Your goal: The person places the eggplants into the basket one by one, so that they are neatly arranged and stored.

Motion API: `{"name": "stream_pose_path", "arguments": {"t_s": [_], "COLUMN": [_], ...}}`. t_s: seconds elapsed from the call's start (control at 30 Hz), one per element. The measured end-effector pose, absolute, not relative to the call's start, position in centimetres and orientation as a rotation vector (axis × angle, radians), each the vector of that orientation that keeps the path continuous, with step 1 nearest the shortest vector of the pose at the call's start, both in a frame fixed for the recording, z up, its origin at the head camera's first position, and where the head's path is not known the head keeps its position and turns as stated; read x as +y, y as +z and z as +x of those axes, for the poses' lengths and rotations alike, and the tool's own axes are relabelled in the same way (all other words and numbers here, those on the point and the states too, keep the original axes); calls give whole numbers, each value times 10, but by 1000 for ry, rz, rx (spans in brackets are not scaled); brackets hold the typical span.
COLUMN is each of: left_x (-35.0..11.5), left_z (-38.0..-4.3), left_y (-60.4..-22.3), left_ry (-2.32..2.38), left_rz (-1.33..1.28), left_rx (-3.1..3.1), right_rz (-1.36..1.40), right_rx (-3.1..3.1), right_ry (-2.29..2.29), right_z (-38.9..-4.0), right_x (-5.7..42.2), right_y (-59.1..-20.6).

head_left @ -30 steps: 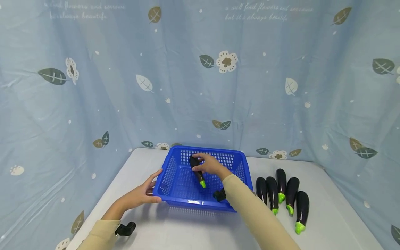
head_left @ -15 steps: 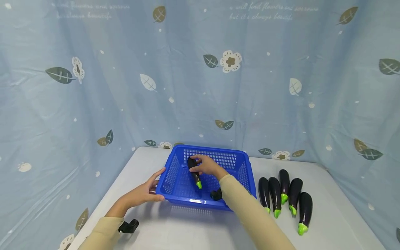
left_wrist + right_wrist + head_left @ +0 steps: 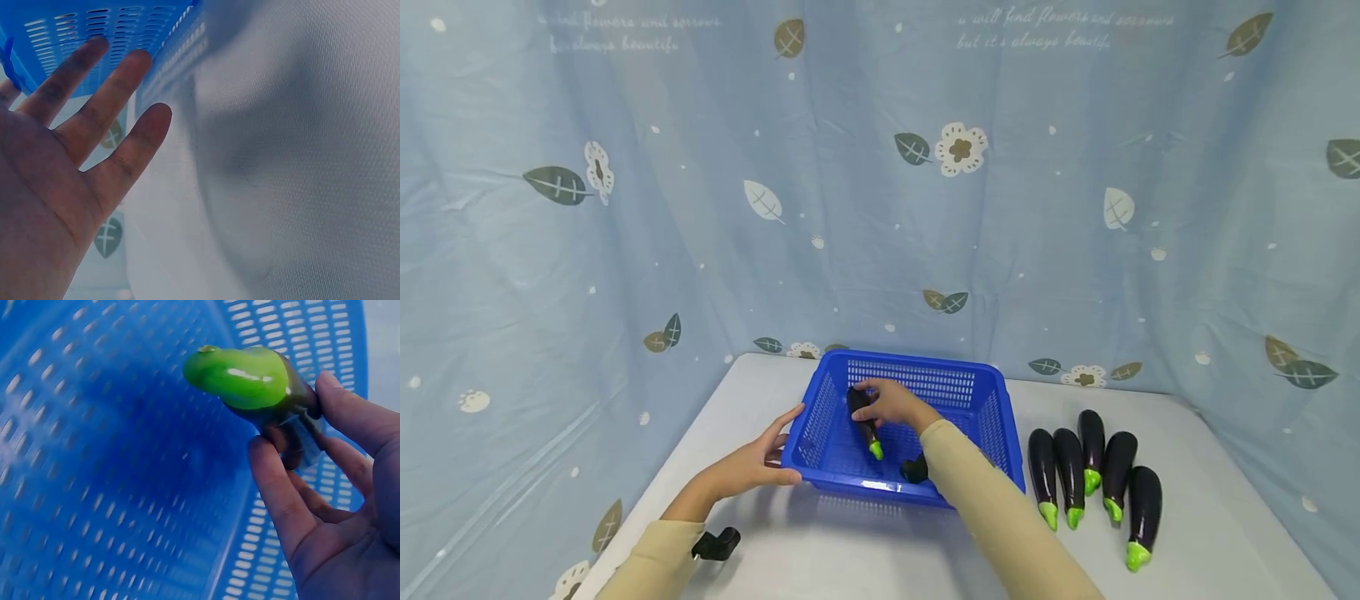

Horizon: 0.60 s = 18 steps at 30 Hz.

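Observation:
A blue plastic basket (image 3: pixel 865 483) with slotted walls stands on the white table. Over its interior, toward the left side, my right hand (image 3: pixel 891 404) pinches a dark eggplant (image 3: pixel 870 433) between thumb and fingers, green stem end pointing down and toward me. The right wrist view shows that green cap (image 3: pixel 250 381) close up, above the basket floor; whether the eggplant touches the floor I cannot tell. My left hand (image 3: pixel 748 467) lies against the basket's left side near the front corner. Its fingers (image 3: pixel 103 106) look spread and fairly straight against the wall in the left wrist view.
Several more eggplants (image 3: pixel 1117 471) lie side by side on the table (image 3: pixel 1210 508), right of the basket. A blue patterned curtain (image 3: pixel 865 208) encloses the back and sides. Black wrist mounts (image 3: pixel 717 544) stick out from both sleeves.
My right hand has lowered the eggplant slightly within the basket and shifted it a little left relative to the basket. My left hand keeps its place. The head view has drifted slightly.

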<state>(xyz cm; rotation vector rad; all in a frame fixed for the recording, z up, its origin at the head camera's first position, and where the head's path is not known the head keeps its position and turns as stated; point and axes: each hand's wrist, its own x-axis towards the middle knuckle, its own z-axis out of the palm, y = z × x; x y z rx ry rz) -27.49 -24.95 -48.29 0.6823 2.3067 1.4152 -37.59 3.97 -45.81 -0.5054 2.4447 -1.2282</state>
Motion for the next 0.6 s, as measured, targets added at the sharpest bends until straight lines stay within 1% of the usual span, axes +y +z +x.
{"name": "stream_pose_path", "arguments": {"t_s": [0.27,0.6], "left_x": [-248,-248], "left_z": [-276,-276], "left_y": [-486,-485], "left_ry": [1415,1431], "left_rz": [662,659], "left_rx": [2297,2291], "right_rz": [-537,-462], "right_rx": [2421,2401], "right_ry": [-1191,-1239], "right_z": [-375,-377], "right_x": [31,24], "right_y": [-460,-460]}}
